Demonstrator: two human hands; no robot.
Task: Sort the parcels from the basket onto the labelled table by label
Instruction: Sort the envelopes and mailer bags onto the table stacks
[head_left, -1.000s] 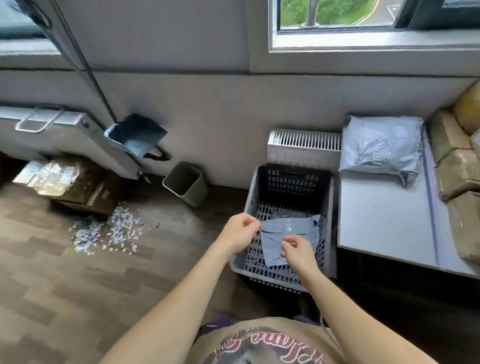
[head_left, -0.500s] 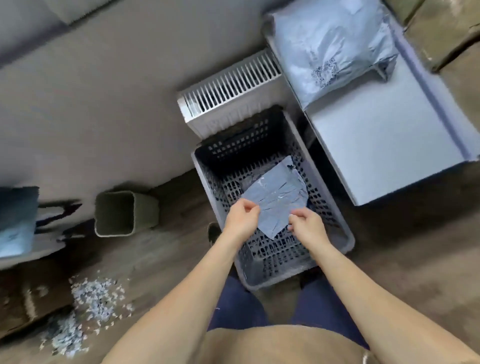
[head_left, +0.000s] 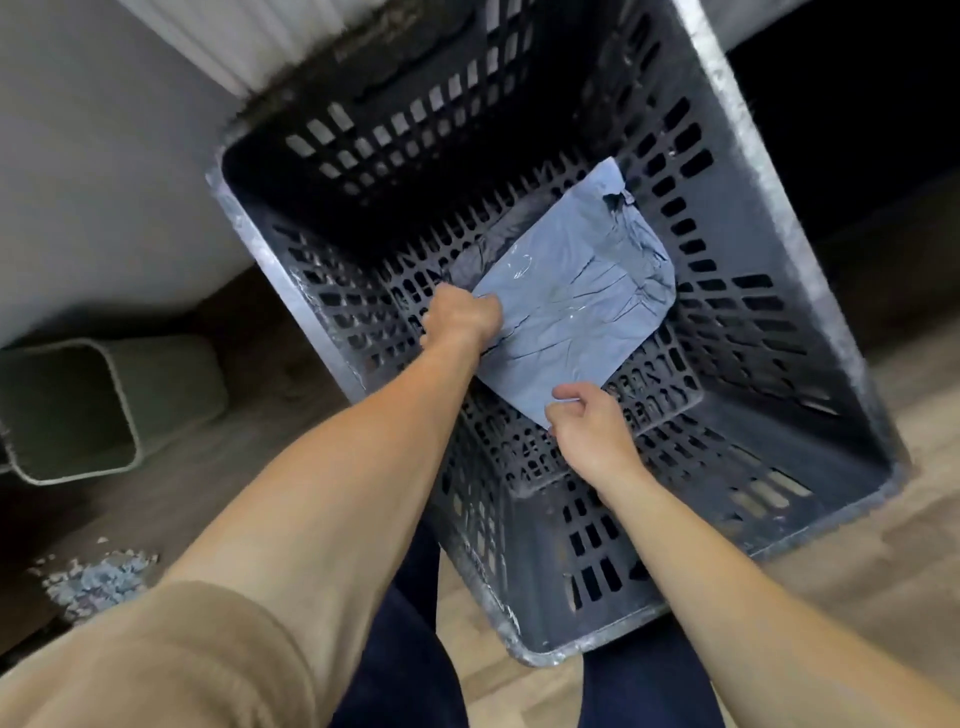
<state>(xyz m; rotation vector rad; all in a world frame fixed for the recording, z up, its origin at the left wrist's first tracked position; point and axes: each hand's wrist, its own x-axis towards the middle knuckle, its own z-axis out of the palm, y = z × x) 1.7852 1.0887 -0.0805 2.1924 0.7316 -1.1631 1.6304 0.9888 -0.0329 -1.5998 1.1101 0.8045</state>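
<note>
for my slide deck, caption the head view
Person's left hand and right hand grip a grey parcel over the dark basket.

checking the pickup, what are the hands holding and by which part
Both hands hold one grey parcel over the basket. The left hand grips its left edge; the right hand pinches its near bottom corner.

We look down into the basket (head_left: 675, 545), set on the floor straight ahead of us, its far end just before the radiator (head_left: 249, 36) at the wall. Inside its walls sits the parcel (head_left: 576, 291), toward the far right, our left hand (head_left: 460, 317) gripping its left edge and our right hand (head_left: 587, 426) pinching its near corner. Left of the basket, apart from it, a bin (head_left: 104, 405) stands by the wall; nearer us on that side, scraps (head_left: 98, 577) lie scattered on the floor.
</note>
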